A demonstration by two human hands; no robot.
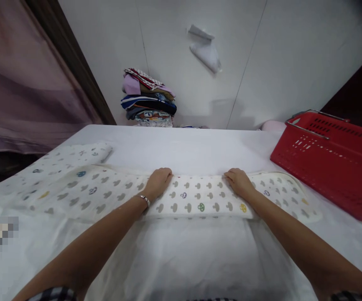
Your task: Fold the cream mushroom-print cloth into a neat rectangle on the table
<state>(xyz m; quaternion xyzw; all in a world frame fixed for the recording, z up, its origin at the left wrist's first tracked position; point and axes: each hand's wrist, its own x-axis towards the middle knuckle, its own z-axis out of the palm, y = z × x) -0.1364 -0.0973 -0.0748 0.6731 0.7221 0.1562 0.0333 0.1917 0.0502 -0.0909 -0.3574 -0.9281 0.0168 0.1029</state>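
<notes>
A white cloth with grey mushroom prints (210, 195), a few of them coloured, lies as a long folded strip across the white table. My left hand (158, 182) is closed at its far edge, fingertips curled inward, with a bracelet on the wrist. Farther right along the same edge, my right hand (240, 183) also pinches the cloth, its fingers bent together. Between the two hands the fabric lies fairly flat. The parts under my palms are hidden. To the left, another printed white cloth (83, 152) lies partly folded, next to the strip's left end.
A red plastic basket (331, 163) with metal handles stands at the right. Beyond the table's far edge is a stack of folded clothes (149, 100). Clear plastic packaging (205, 50) lies past it. A pinkish curtain (21, 83) hangs at the left, above the white tabletop (184, 146).
</notes>
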